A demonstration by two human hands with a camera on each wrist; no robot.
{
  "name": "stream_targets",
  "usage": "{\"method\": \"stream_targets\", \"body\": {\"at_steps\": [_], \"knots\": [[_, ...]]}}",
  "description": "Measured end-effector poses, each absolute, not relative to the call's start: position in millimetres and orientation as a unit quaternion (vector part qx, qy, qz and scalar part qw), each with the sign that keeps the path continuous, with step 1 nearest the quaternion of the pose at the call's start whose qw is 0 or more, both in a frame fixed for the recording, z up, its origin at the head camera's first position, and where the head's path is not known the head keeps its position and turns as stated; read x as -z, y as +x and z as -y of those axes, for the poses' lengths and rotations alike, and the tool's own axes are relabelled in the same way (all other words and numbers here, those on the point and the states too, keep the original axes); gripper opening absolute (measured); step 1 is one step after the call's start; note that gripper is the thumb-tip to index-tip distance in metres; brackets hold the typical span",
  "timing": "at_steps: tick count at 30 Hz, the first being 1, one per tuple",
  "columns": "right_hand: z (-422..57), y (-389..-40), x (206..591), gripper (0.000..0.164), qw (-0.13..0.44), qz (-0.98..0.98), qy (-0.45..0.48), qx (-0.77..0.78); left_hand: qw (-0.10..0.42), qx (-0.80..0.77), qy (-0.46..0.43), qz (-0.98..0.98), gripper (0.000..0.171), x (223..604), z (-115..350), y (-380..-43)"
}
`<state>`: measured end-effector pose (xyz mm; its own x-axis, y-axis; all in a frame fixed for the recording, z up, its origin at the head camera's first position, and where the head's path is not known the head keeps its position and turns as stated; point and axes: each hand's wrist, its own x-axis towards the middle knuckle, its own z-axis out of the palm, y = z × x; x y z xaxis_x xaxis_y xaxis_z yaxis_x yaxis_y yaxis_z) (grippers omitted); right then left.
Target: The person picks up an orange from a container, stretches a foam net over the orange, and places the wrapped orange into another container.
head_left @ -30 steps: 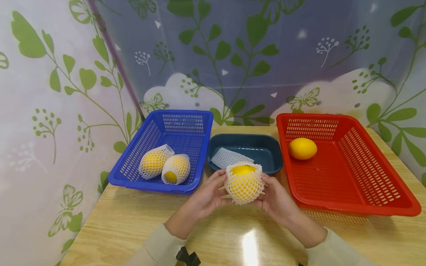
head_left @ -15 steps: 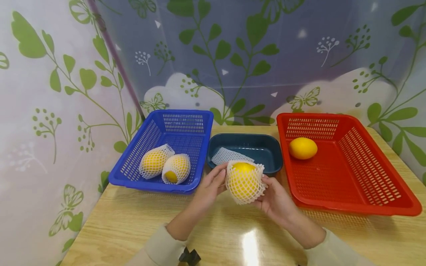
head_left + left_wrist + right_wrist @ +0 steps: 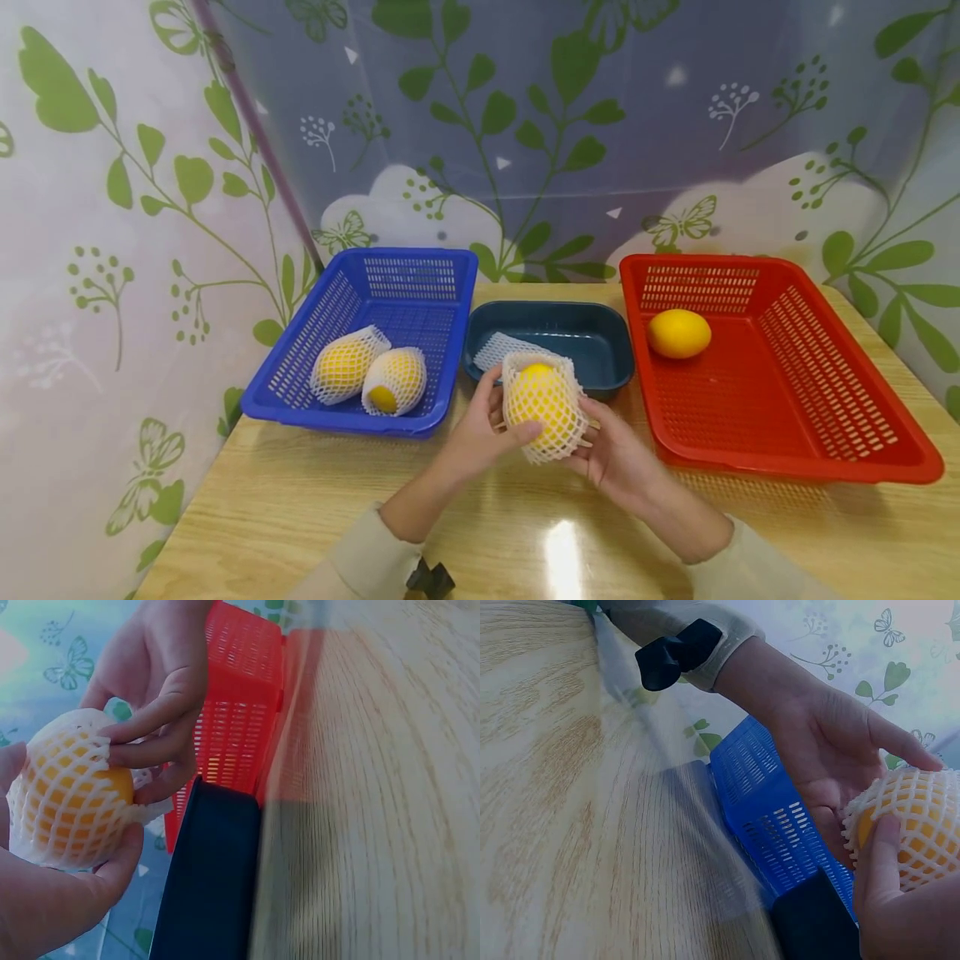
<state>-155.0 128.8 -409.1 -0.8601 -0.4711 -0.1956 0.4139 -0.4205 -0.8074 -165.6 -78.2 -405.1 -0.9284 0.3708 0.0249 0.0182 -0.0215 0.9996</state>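
Observation:
Both hands hold a yellow oval fruit point(image 3: 542, 400) in a white foam net sleeve, in front of the dark teal tray and raised over the table. My left hand point(image 3: 480, 437) grips its left side, thumb across the netted front and fingers behind. At the lower right, my right hand point(image 3: 621, 458) holds the fruit with its fingers at the net's edge. In the left wrist view the net point(image 3: 71, 799) fits closely round the fruit, with some bare yellow skin beside the right fingers point(image 3: 150, 754). The right wrist view shows the right thumb pressing bare skin at the net's end.
A blue basket point(image 3: 262, 406) at left holds two netted yellow fruits point(image 3: 395, 382). The teal tray point(image 3: 622, 367) contains a spare foam net point(image 3: 498, 350). In the red basket point(image 3: 795, 471) at right lies one bare yellow fruit point(image 3: 679, 333). A patterned curtain hangs behind.
The netted fruit has tilted and shifted slightly left. My left thumb has come round onto its front, while the right hand stays at its right side.

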Motion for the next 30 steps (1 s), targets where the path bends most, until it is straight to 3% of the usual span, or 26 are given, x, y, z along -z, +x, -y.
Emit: {"method": "stream_targets", "body": {"at_steps": [4, 11, 16, 20, 26, 30], "knots": [[-130.3, -153.3, 409.0, 0.036, 0.277, -0.501, -0.048, 0.818, 0.133, -0.697, 0.12, -0.695, 0.085, 404.7, 77.7, -165.5], [-132.3, -147.5, 401.5, 0.068, 0.312, -0.619, -0.055, 0.718, 0.165, -0.703, 0.104, -0.684, 0.076, 405.6, 79.0, -163.1], [-132.4, -142.5, 395.8, 0.072, 0.309, -0.672, -0.046, 0.671, 0.195, -0.729, 0.095, -0.65, 0.075, 403.7, 80.1, -162.6], [-132.5, -139.9, 393.9, 0.068, 0.264, -0.701, -0.049, 0.66, 0.215, -0.749, 0.093, -0.62, 0.071, 402.8, 80.6, -163.2], [-130.4, -140.8, 397.3, 0.056, 0.144, -0.728, -0.063, 0.667, 0.236, -0.754, 0.1, -0.605, 0.067, 404.9, 80.7, -164.1], [-128.8, -140.8, 400.3, 0.06, 0.118, -0.731, -0.069, 0.669, 0.241, -0.748, 0.118, -0.607, 0.065, 406.8, 81.2, -164.4]]}}
